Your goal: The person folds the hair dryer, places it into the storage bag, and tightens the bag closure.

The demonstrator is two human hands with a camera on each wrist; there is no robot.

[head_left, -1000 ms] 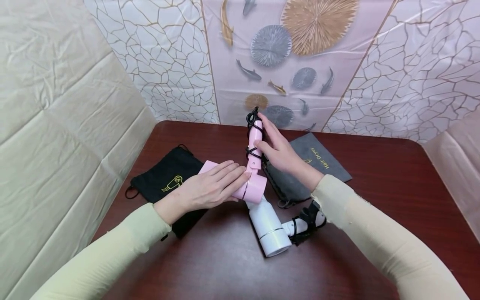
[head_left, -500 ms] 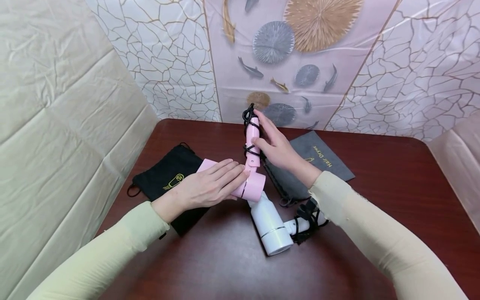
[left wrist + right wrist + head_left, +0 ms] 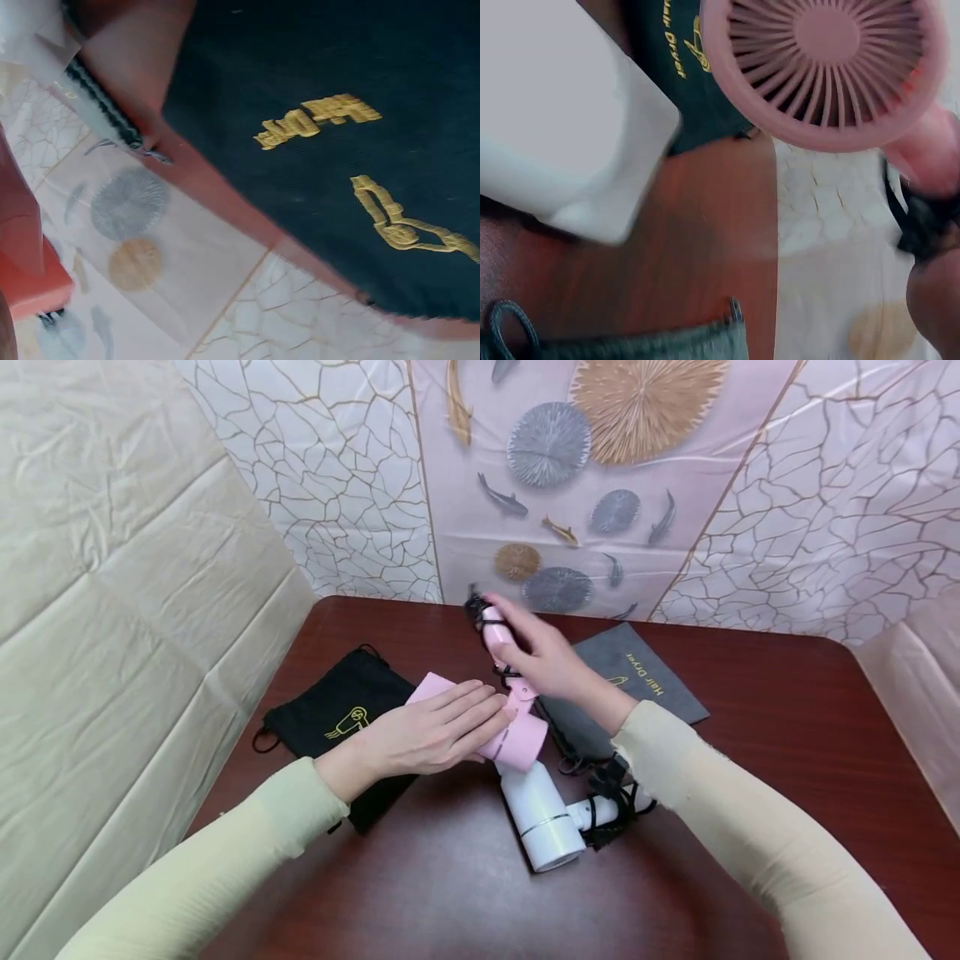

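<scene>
A pink hair dryer [image 3: 525,743] with a folding handle is held in both hands over the middle of the table. My left hand [image 3: 435,727] holds the barrel from above, long fingers laid across it, the thumb on the near side. My right hand [image 3: 543,652] grips the handle [image 3: 495,631], which has a black cord wound round it and leans to the left. In the right wrist view the dryer's slatted round grille [image 3: 826,34] faces the camera. A white hair dryer [image 3: 543,818] lies just below the pink one and overlaps it in the head view.
A black drawstring pouch [image 3: 315,710] with a gold dryer print lies left, partly under the left forearm. Behind the right hand is a grey pouch [image 3: 652,693] lettered "Hair Dryer". The white dryer's corded handle [image 3: 618,806] points right. A patterned sheet [image 3: 487,560] hangs behind the table.
The pink dryer's handle has tilted from nearly upright to the left, with my right hand moving along. Its barrel has shifted slightly right under my left hand. The white dryer and pouches stay put.
</scene>
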